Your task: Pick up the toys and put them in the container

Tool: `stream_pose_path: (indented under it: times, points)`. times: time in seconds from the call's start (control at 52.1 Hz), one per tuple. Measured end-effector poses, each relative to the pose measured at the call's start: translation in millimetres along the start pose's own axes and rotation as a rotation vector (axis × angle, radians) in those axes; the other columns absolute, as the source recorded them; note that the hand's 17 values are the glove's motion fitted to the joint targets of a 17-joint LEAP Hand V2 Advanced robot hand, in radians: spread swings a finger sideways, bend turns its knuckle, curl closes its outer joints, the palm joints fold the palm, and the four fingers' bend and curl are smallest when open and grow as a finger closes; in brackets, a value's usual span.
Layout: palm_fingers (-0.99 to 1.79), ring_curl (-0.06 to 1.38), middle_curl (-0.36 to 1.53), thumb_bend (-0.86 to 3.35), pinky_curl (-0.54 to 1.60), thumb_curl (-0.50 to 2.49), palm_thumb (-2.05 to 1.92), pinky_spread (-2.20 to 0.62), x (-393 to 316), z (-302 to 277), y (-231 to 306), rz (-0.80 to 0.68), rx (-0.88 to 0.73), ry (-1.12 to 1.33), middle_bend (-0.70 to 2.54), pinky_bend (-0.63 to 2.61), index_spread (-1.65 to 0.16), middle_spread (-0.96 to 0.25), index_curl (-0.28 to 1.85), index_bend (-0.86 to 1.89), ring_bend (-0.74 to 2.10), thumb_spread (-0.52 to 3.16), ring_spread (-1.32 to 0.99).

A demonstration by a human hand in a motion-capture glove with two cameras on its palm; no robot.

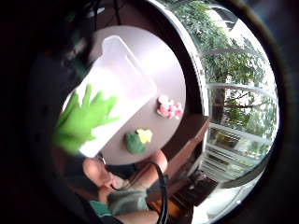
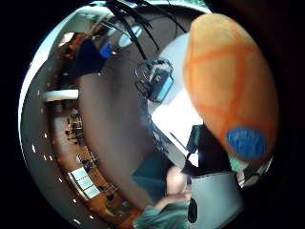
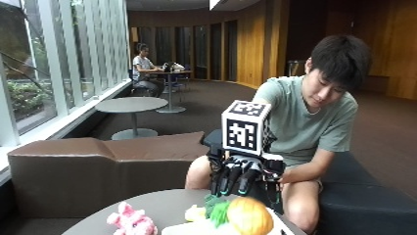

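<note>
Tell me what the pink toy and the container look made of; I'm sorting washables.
Pink toy: seemingly plush fabric, with a fuzzy, matte surface and soft lumpy limbs. Container: probably plastic, translucent white and smooth, with the table showing faintly through its walls.

We see an orange toy [image 3: 249, 216] with green leaves [image 1: 81, 120], a pink toy [image 3: 132, 221], a yellow-green toy [image 1: 138, 140], and the black-gloved right hand [image 3: 240, 172].

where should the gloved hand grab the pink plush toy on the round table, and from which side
Grip the pink plush toy around its plump middle, coming straight down from above. It lies alone on the grey round table, apart from the yellow and green toys and the translucent plastic container, so nothing crowds it. Its ears and limbs look too thin to pinch.
</note>
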State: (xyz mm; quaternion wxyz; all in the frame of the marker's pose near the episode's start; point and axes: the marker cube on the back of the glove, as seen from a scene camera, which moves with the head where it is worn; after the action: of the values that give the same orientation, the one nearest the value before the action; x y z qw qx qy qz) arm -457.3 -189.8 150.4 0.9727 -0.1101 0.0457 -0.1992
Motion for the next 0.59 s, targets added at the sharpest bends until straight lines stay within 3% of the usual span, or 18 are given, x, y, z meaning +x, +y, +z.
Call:
stream_pose_path:
  times: [0.019,0.038,0.077,0.364,0.595]
  points:
    - [-0.3,0.63,0.74,0.07,0.57,0.97,0.46,-0.3,1,-1,1,0.0,-0.001,0.006,0.32,1.43,-0.28,-0.2,0.66,0.09,1.18,0.55,-0.3]
    - [-0.12,0.64,0.73,0.11,0.56,0.98,0.49,-0.31,4,-3,3,0.001,0.004,0.011,0.32,1.45,-0.28,-0.21,0.63,0.07,1.22,0.6,-0.31]
    - [-0.36,0.57,0.68,0.04,0.53,0.93,0.39,-0.23,10,-6,7,0.01,0.027,0.021,0.22,1.41,-0.25,-0.14,0.56,0.05,1.04,0.71,-0.24]
    - [-0.25,0.44,0.52,-0.04,0.43,0.64,0.11,-0.05,111,-24,68,0.163,0.009,0.104,0.14,1.27,-0.17,0.01,0.36,0.06,0.77,1.16,-0.08]
    - [-0.21,0.41,0.45,-0.02,0.39,0.52,0.07,-0.01,175,-23,131,0.14,0.006,-0.024,0.14,1.22,-0.15,0.04,0.28,0.07,0.7,1.26,-0.04]
